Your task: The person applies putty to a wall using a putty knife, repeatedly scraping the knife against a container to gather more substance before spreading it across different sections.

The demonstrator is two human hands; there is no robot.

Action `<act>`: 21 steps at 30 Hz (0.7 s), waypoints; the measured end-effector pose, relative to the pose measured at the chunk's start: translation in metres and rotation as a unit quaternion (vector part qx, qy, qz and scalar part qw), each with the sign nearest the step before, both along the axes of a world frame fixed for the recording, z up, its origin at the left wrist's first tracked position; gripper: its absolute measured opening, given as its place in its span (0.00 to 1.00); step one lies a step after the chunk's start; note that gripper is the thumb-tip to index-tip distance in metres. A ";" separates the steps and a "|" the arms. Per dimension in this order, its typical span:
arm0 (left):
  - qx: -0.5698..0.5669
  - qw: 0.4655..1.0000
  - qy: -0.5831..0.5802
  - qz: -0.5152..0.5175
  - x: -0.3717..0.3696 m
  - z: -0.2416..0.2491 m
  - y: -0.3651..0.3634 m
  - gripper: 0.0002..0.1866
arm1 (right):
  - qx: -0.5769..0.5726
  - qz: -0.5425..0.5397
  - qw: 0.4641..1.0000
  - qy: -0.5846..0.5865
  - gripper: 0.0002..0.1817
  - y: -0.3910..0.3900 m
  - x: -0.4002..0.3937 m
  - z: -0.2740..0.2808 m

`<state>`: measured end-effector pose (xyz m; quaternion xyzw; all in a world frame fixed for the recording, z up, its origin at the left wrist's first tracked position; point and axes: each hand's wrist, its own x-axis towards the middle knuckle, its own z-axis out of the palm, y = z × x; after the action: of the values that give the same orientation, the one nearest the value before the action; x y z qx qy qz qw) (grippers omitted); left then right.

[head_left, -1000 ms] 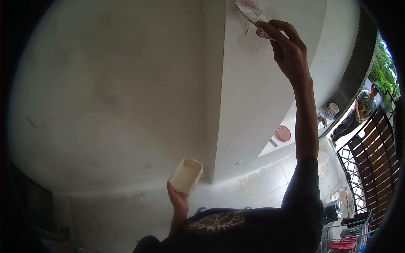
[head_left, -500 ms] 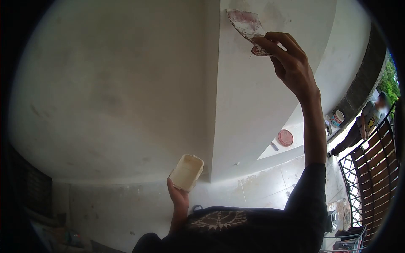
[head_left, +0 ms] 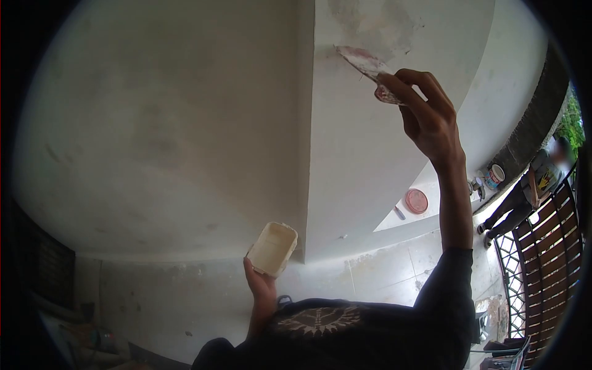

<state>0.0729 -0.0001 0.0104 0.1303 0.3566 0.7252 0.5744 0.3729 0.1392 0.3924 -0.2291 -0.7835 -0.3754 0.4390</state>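
My right hand [head_left: 431, 117] is raised at the upper right, fingers closed on a putty knife [head_left: 365, 63]. Its wide blade is smeared with white and reddish filler and points up and left, its edge close to the wall [head_left: 364, 154]. Grey, uneven patches [head_left: 370, 21] mark the wall above the blade. Low in the middle, my left hand [head_left: 260, 282] grips a shallow cream plastic tub [head_left: 274, 249] from below. The tub's hollow side faces me, and pale residue coats its inside.
A wall corner runs down the middle. On a ledge at right sit a red round lid [head_left: 416, 201], a small scraper [head_left: 399, 213] and a paint bucket [head_left: 494, 176]. Another person [head_left: 536, 179] stands beyond, beside a slatted gate [head_left: 549, 259]. Tiled floor [head_left: 382, 271] spreads below.
My right hand has come down a little with the putty knife, whose blade now shows more edge-on. The left hand and tub have barely shifted. The other person's arm has moved.
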 end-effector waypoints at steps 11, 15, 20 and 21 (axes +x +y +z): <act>0.006 1.000 -0.021 -0.009 -0.017 0.013 0.005 0.30 | 0.079 -0.014 0.995 0.065 0.23 0.039 -0.007 -0.022; -0.004 1.000 -0.014 -0.015 -0.029 0.011 0.008 0.31 | 0.027 -0.027 0.998 0.044 0.24 0.030 -0.018 -0.066; 0.015 0.999 -0.007 -0.035 -0.044 0.003 0.017 0.31 | -0.020 0.004 0.990 0.136 0.23 0.009 -0.022 -0.080; 0.017 0.999 -0.004 -0.040 -0.047 -0.002 0.019 0.31 | -0.026 0.021 0.983 0.182 0.23 0.002 -0.023 -0.075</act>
<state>0.0262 0.0193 0.0083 0.1512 0.3368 0.7081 0.6019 0.3502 0.1410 0.3170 -0.2885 -0.7045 -0.2972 0.5763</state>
